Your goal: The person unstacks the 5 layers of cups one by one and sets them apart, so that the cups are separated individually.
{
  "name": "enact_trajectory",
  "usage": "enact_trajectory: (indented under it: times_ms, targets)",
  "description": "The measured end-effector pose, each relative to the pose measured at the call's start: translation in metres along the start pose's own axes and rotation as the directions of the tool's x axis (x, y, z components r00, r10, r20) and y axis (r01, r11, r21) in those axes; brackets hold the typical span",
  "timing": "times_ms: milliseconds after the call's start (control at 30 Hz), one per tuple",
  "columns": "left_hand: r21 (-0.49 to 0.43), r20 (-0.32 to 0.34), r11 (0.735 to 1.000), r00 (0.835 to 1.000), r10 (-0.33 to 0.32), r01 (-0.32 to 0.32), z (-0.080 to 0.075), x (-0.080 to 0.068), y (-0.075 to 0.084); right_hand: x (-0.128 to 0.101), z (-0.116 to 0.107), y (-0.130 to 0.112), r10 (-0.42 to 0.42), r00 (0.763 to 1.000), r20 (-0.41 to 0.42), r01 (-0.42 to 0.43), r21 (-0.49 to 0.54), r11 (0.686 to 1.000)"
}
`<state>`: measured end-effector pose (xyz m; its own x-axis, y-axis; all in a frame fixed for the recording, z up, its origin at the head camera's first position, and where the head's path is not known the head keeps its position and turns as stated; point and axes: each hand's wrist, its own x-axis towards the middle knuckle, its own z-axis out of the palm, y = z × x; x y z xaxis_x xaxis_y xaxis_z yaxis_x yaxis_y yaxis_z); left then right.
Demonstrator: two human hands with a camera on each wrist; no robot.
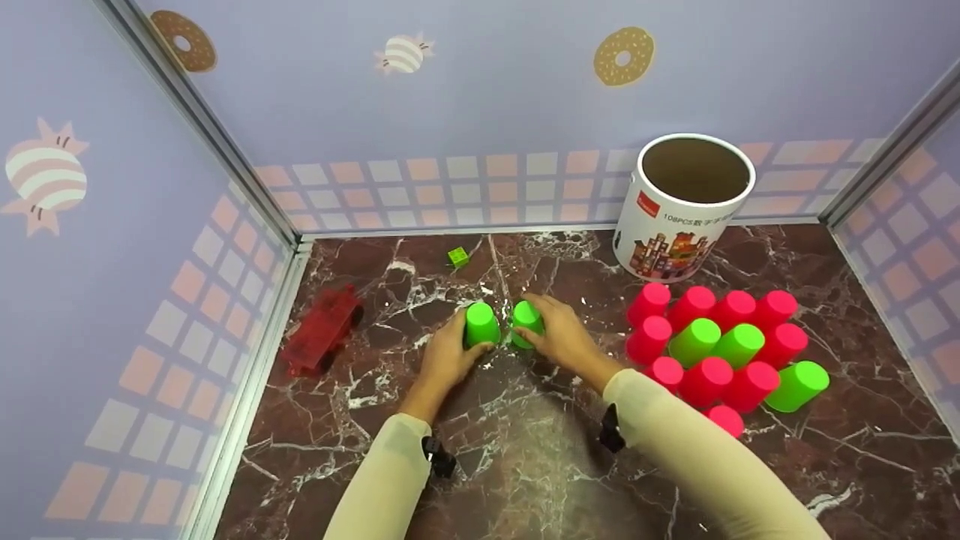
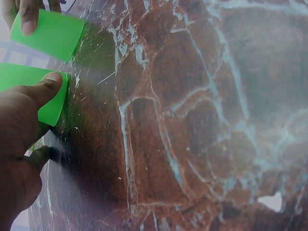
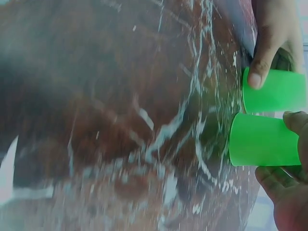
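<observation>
Two green cups stand upside down, side by side, on the brown marble table top (image 1: 525,450). My left hand (image 1: 452,346) grips the left green cup (image 1: 481,324), thumb on its side; in the left wrist view that hand (image 2: 21,130) wraps the cup (image 2: 29,89). My right hand (image 1: 553,334) grips the right green cup (image 1: 527,318); the right wrist view shows this hand (image 3: 288,192) on the cup (image 3: 262,140). Each wrist view also catches the other cup (image 2: 53,33) (image 3: 276,91) with the opposite hand's finger on it. The cups sit almost touching.
A cluster of several pink and green cups (image 1: 720,345) stands to the right. Behind it is an open white cylindrical tub (image 1: 682,206). A red toy car (image 1: 322,330) lies by the left wall, and a small green block (image 1: 458,257) sits near the back wall.
</observation>
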<state>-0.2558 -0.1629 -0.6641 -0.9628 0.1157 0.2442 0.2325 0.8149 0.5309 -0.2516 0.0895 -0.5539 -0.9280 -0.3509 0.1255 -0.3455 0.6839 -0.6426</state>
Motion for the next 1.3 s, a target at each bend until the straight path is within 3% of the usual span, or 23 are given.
enact_trajectory:
  times_ms: [167, 533, 733, 967, 1033, 1133, 1200, 1300]
  targets:
    - [0.01, -0.002, 1.0, 1.0, -0.007, 0.007, -0.001, 0.0, 0.0, -0.003, -0.025, 0.017, 0.034, 0.999, -0.001, -0.034, -0.006, 0.999]
    - [0.009, 0.005, 1.0, 1.0, -0.025, 0.025, -0.002, -0.003, 0.006, 0.001, -0.07, 0.065, 0.105, 0.988, -0.116, -0.111, -0.042, 0.993]
    - [-0.006, 0.03, 0.999, 0.999, -0.035, 0.035, -0.003, -0.003, 0.008, 0.003, -0.078, 0.075, 0.134, 0.989, -0.069, -0.139, -0.072, 0.988]
    - [0.007, 0.058, 0.997, 0.995, -0.08, 0.08, -0.001, 0.005, 0.015, 0.009, -0.082, 0.072, 0.088, 0.996, -0.022, -0.09, -0.176, 0.98]
    - [-0.007, 0.07, 0.997, 0.995, -0.071, 0.072, -0.004, 0.009, 0.029, 0.01, -0.084, 0.071, 0.082, 0.996, -0.017, -0.084, -0.201, 0.976]
    - [-0.058, 0.154, 0.996, 0.987, -0.052, 0.061, -0.019, 0.012, 0.076, 0.011, -0.085, 0.069, 0.081, 0.997, -0.013, -0.082, -0.232, 0.969]
    - [-0.061, 0.226, 0.998, 0.974, -0.02, 0.034, -0.026, 0.012, 0.112, 0.011, -0.086, 0.067, 0.077, 0.997, -0.007, -0.077, -0.255, 0.964]
    - [-0.053, 0.312, 0.998, 0.949, 0.04, -0.025, -0.022, 0.013, 0.153, 0.014, -0.089, 0.063, 0.091, 0.996, 0.018, -0.082, -0.275, 0.958]
